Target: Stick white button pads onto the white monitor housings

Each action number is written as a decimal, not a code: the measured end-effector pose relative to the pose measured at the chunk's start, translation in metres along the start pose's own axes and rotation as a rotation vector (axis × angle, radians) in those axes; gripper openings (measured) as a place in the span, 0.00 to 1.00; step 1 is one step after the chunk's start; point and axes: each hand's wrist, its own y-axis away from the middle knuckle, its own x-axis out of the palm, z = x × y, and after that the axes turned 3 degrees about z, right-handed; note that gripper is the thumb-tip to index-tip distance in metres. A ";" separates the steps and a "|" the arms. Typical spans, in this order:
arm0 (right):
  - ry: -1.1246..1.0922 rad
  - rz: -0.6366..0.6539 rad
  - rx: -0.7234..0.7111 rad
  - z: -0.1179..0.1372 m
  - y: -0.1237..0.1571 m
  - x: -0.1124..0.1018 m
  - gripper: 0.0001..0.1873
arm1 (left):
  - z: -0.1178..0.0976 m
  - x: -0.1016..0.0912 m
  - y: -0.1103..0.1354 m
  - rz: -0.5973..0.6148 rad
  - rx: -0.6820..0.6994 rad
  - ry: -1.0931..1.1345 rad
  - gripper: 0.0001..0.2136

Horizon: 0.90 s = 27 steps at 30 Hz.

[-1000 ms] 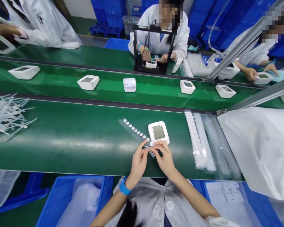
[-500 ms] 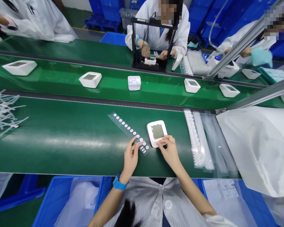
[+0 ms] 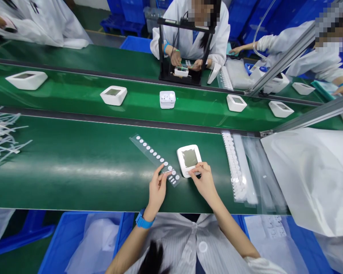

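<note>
Head view: the white display unit lies on the near green belt. The right hand pinches its near edge with bunched fingertips. Just beside it, the left hand pinches the near end of the sticker strip. Similar units sit on the far belt.

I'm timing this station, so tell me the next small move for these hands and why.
Probably press the right hand firmly on the near edge of the white device before lifting off. Its fingertips rest there, below the grey screen, while the left hand pinches the near end of the clear dot strip on the green belt, so nothing else needs holding.
</note>
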 end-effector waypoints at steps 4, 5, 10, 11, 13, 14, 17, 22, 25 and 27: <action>0.011 -0.011 0.001 0.002 0.001 0.001 0.06 | 0.000 0.000 0.000 0.002 0.005 -0.002 0.21; 0.012 -0.015 0.001 0.002 0.001 0.001 0.06 | 0.000 0.000 0.000 0.003 0.004 -0.002 0.21; 0.017 -0.026 -0.015 0.002 0.001 0.002 0.06 | 0.000 0.000 0.000 0.006 -0.007 0.007 0.21; 0.017 -0.025 -0.017 0.002 0.002 0.003 0.06 | 0.001 0.000 0.000 0.006 -0.008 0.007 0.20; 0.016 -0.026 -0.019 0.002 0.002 0.003 0.05 | 0.001 0.000 0.000 0.005 -0.009 0.002 0.20; 0.015 -0.027 -0.019 0.001 0.002 0.004 0.05 | 0.001 0.000 0.000 0.005 -0.008 -0.001 0.20; 0.016 -0.028 -0.022 0.000 0.002 0.005 0.05 | 0.001 0.000 0.000 0.004 -0.002 -0.007 0.19; -0.012 -0.037 -0.029 -0.001 0.001 0.002 0.02 | 0.003 0.000 0.000 0.002 -0.001 0.029 0.20; -0.053 -0.046 -0.029 -0.002 0.002 0.001 0.03 | 0.005 0.001 -0.001 0.001 -0.011 0.074 0.20; -0.051 -0.059 -0.035 -0.003 0.002 0.003 0.04 | 0.006 0.001 -0.002 0.009 -0.013 0.099 0.20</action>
